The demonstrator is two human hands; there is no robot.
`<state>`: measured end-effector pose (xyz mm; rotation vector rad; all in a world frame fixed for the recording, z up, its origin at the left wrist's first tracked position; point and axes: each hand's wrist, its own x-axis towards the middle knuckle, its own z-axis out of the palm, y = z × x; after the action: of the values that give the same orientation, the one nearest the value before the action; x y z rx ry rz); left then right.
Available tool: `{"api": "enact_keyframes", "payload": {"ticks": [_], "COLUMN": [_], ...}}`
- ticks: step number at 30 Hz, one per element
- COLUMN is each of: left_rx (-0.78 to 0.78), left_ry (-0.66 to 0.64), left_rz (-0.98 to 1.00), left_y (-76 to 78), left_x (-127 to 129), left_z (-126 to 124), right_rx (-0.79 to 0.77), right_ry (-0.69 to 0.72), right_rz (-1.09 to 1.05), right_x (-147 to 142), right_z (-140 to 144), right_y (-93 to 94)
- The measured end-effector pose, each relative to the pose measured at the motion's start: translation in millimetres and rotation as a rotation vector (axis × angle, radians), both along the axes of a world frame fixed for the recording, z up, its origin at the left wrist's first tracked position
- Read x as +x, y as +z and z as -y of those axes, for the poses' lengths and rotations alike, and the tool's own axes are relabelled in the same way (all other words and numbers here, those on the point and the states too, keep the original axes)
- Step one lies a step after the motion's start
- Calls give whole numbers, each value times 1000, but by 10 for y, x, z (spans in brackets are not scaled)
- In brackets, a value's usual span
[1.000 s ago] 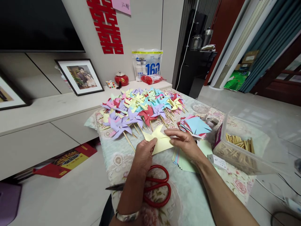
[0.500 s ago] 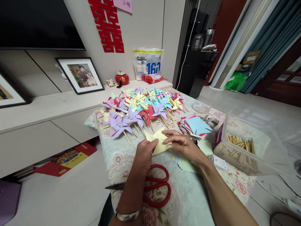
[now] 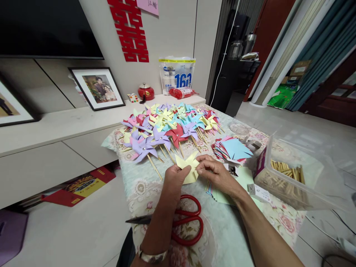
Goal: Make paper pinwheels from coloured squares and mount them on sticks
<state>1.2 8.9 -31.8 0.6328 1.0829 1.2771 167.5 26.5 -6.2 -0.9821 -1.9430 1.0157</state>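
Observation:
A pale yellow paper pinwheel [image 3: 189, 178], partly folded, is held above the table between both hands. My left hand [image 3: 175, 178] is closed on it from the left, thumb pressed on the folded middle. On its right side, my right hand [image 3: 213, 171] pinches a corner of the paper between thumb and fingers. Scissors with red handles [image 3: 191, 222] lie under my left forearm, blades pointing left. Just beyond my hands rests a large pile of finished pinwheels [image 3: 167, 126] in several colours on wooden sticks.
Cut paper squares [image 3: 236, 149] are stacked right of the pinwheels, with green sheets [image 3: 246, 178] nearer. A small white box [image 3: 260, 193] sits beside a clear plastic bin [image 3: 283, 185] of wooden sticks [image 3: 289, 172]. A white cabinet [image 3: 55, 129] runs along the wall behind.
My right fingers have drawn together onto the paper's right edge, having been more spread. The pinwheel's blades now show more clearly folded. The view has shifted slightly.

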Motion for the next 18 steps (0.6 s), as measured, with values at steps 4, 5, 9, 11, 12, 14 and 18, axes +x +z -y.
{"api": "enact_keyframes", "payload": {"ticks": [4, 5, 9, 11, 12, 14, 18], "left_rx": [4, 5, 1, -4, -6, -8, -6], "left_ry": [-2, -1, 7, 9, 12, 19, 21], "left_rz": [-22, -28, -41, -52, -57, -63, -62], "left_y": [0, 2, 17, 29, 35, 43, 39], "left_x": [12, 15, 34, 47, 53, 65, 79], "left_z": [-5, -5, 2, 8, 11, 15, 15], "right_rx": [-56, -61, -47, -41, -40, -43, -38], "right_ry": [-83, -106, -195, -243, -265, -307, -348], "right_rz": [-10, -12, -22, -31, -37, -46, -31], "right_x": [-51, -65, -121, -147, -159, -179, -199], "right_z": [24, 28, 38, 42, 44, 48, 50], "right_y": [-6, -12, -53, -79, -90, -110, -132]}}
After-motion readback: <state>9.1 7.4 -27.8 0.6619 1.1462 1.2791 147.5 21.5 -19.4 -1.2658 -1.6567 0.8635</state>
